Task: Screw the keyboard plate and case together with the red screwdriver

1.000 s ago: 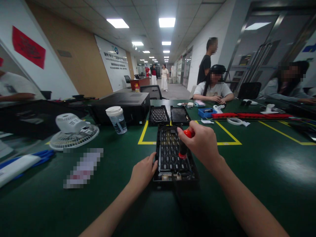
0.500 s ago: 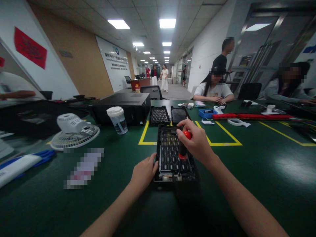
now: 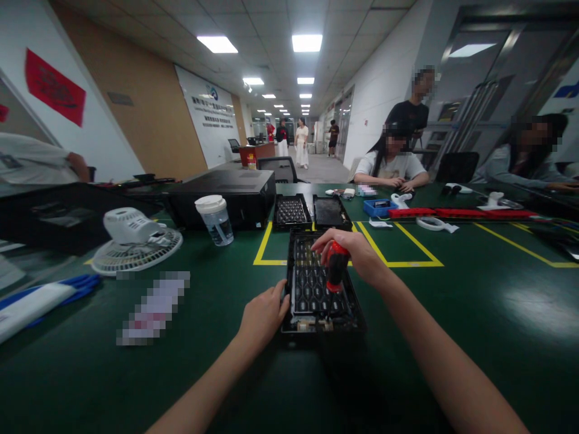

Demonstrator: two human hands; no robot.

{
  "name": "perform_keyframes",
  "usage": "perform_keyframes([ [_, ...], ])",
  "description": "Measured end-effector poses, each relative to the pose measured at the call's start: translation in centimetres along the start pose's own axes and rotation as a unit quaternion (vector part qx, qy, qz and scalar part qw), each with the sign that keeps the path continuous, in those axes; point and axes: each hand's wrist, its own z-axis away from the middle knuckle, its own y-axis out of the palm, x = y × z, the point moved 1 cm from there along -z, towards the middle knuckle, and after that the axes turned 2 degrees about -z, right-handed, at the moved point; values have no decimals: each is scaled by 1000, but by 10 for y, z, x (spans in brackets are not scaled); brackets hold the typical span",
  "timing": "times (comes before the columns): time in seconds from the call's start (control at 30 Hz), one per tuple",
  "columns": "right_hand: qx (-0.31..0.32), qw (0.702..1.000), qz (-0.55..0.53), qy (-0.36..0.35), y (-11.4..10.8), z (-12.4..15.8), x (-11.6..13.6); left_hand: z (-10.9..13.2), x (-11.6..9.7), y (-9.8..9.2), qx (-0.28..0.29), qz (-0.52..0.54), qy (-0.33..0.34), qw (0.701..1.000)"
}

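A black rectangular plastic case (image 3: 312,283) with rows of dark oval shapes inside lies on the green table in front of me. My left hand (image 3: 265,310) grips its left edge, with the thumb on the rim. In my right hand (image 3: 350,250) is a screwdriver (image 3: 337,268) with a red and black handle. It stands nearly upright over the case, and its shaft points down at the near end. Dim light hides exactly what the tip touches. Pale parts (image 3: 307,325) show along that near end.
Behind the case are two more black cases, a left one (image 3: 292,211) and a right one (image 3: 332,212). To the left stand a lidded cup (image 3: 215,220), a white fan (image 3: 136,241) and a large black box (image 3: 226,190). A blue tray (image 3: 380,208) lies farther right. Co-workers sit across the table.
My right hand has shifted lower around the screwdriver handle, its fingers now stretching left past the handle's red top. My left hand and the case have stayed put.
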Motion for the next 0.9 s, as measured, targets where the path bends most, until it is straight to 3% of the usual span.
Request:
perform_keyframes([
  [0.13,71,983,-168,17,0,-1,-5,-1,-1,0,9,-2,-3,1000],
  [0.33,143,911,-384,37,10,1,-9,-1,-1,1,10,-7,-5,1000],
  [0.43,163,899,-406,33,12,2,-10,0,-1,0,11,-11,-5,1000],
  [0.9,133,908,-396,23,8,3,-17,1,1,1,7,-10,-3,1000],
])
